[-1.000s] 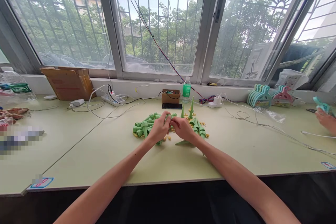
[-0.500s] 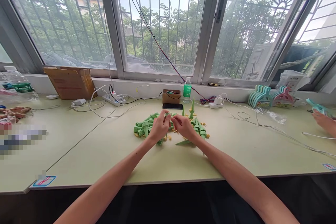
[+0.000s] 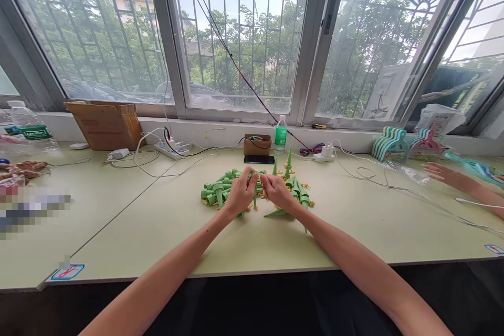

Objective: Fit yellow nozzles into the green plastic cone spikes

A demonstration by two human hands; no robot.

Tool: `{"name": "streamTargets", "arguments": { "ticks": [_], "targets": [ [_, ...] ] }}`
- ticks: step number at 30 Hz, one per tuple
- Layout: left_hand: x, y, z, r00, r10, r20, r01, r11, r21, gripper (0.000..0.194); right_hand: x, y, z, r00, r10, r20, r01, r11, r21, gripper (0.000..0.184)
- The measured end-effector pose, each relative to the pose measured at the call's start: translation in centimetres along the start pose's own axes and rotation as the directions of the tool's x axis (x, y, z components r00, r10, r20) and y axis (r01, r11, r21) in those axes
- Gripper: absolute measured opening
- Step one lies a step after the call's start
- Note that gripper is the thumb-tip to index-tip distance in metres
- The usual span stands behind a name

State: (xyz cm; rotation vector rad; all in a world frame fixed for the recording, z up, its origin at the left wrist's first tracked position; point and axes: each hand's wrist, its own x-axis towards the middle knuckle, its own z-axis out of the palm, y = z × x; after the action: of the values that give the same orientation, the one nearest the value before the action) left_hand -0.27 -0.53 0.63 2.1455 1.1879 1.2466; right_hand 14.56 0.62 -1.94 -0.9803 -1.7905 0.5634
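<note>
My left hand [image 3: 240, 193] and my right hand [image 3: 276, 190] meet over the middle of the pale green table [image 3: 157, 220], both pinched on one green cone-shaped spike [image 3: 255, 193] that hangs point down between them. Behind and left of the hands lies a heap of green plastic pieces [image 3: 217, 190]. More green spikes [image 3: 297, 192] and small yellow bits [image 3: 310, 202] lie to the right. A loose spike [image 3: 274, 213] rests flat just below my right hand.
A black phone [image 3: 258, 159], a small cardboard box [image 3: 257, 145] and a green-labelled bottle [image 3: 280, 135] stand behind the heap. A power strip [image 3: 171, 149] with cables and a brown carton [image 3: 104, 124] are at left. Another person's hand [image 3: 443, 173] reaches in at right near coloured hangers [image 3: 389, 143].
My hands have turned the green spike so it now hangs point down between them. The other person's hand at the right has stretched further in over the table.
</note>
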Motion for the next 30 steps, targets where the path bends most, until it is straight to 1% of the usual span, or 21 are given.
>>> {"name": "streamTargets", "arguments": {
  "ticks": [4, 8, 11, 14, 18, 21, 25, 28, 30],
  "targets": [
    [0.0, -0.2, 0.1, 1.000, 0.021, 0.007, -0.021, 1.000, -0.013, 0.023, 0.1, 0.4, 0.3, 0.999, 0.053, -0.012, -0.052, 0.995, 0.088, 0.049],
    [0.1, 0.0, 0.0, 1.000, -0.004, 0.002, 0.004, 0.999, -0.041, 0.023, 0.3, 0.2, 0.3, 0.998, 0.051, -0.035, -0.047, 0.995, 0.092, 0.049],
    [0.2, 0.2, -0.1, 1.000, -0.022, -0.019, 0.021, 0.998, -0.062, 0.025, 0.2, -0.4, 0.0, 0.999, 0.000, -0.036, 0.002, 0.999, 0.047, 0.046],
    [0.3, 0.1, -0.1, 0.998, -0.050, -0.039, 0.046, 0.993, -0.105, 0.027, 0.0, -1.0, -0.5, 0.998, -0.055, 0.007, 0.056, 0.997, -0.054, 0.040],
    [0.3, -0.2, 0.0, 0.996, -0.086, -0.005, 0.083, 0.975, -0.208, 0.031, -0.2, -1.1, -0.8, 0.992, -0.123, 0.040, 0.128, 0.983, -0.130, 0.035],
    [0.3, -0.3, 0.0, 0.994, -0.101, 0.029, 0.105, 0.961, -0.255, 0.031, -0.1, -0.7, -0.7, 0.990, -0.135, 0.031, 0.138, 0.975, -0.175, 0.036],
    [0.2, -0.2, -0.1, 0.994, -0.097, 0.045, 0.105, 0.963, -0.250, 0.030, 0.0, -0.2, -0.5, 0.991, -0.135, 0.004, 0.133, 0.966, -0.220, 0.040],
    [0.1, 0.1, -0.2, 0.996, -0.072, 0.046, 0.080, 0.975, -0.206, 0.028, 0.1, -0.1, -0.5, 0.991, -0.135, -0.010, 0.130, 0.968, -0.215, 0.048],
    [0.0, 0.2, -0.1, 0.998, -0.044, 0.039, 0.050, 0.986, -0.158, 0.026, 0.1, 0.0, -0.5, 0.994, -0.109, -0.013, 0.104, 0.973, -0.207, 0.056]
  ]
}}
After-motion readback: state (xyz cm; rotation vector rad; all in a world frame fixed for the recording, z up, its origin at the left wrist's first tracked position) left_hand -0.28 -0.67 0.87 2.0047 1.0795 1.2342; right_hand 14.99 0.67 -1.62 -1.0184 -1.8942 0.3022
